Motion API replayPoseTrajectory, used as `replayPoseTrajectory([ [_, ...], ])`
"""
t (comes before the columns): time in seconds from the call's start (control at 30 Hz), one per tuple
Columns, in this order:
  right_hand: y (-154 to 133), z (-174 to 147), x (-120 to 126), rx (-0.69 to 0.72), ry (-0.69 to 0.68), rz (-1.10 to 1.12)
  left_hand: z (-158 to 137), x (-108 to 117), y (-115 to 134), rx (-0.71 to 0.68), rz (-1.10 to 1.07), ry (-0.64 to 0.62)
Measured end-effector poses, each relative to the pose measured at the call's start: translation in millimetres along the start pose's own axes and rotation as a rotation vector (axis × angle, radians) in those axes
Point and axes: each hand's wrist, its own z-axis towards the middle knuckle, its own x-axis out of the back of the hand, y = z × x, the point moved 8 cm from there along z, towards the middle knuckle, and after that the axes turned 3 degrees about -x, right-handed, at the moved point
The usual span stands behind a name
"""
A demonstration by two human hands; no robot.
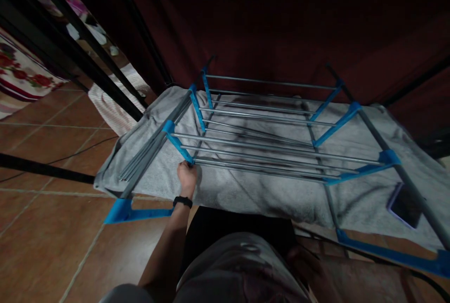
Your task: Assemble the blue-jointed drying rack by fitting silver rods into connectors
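A shoe-rack-like frame (263, 142) of grey metal tubes and blue plastic brackets lies across a grey cloth in front of me. My left hand (187, 175), with a black band at the wrist, is closed around the lower end of a blue bracket (178, 147) on the frame's left side. Its fingertips are partly hidden by the bracket. My right hand (305, 263) is low beside my lap, in deep shadow, and its fingers do not show clearly. Several loose thin tubes (144, 153) lie along the left upright.
The grey cloth (239, 195) covers a low surface. A phone (405, 205) lies on it at the right, near the right upright. Black metal bars (45, 168) stand at the left over a tiled floor (42, 237). A dark red curtain (281, 26) hangs behind.
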Motion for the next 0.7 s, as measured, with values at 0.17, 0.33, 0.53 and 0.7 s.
replayPoseTrajectory([
  [0.17, -80.1, 90.1, -52.6, 0.381, 0.023, -0.136, -7.3, 0.4, 4.0, 0.023, 0.005, 0.011],
  [0.33, -140.4, 165.4, -106.9, 0.638, 0.047, -0.547, -13.7, 1.6, 5.4, 0.026, -0.01, -0.001],
  [0.53, -139.8, 197.7, -137.2, 0.577, -0.011, -0.907, -23.0, -0.2, 8.5, 0.038, -0.034, -0.011],
  [0.7, -141.5, 211.8, -137.2, 0.483, -0.103, -0.998, -26.3, -0.1, 14.8, -0.008, -0.013, -0.013],
])
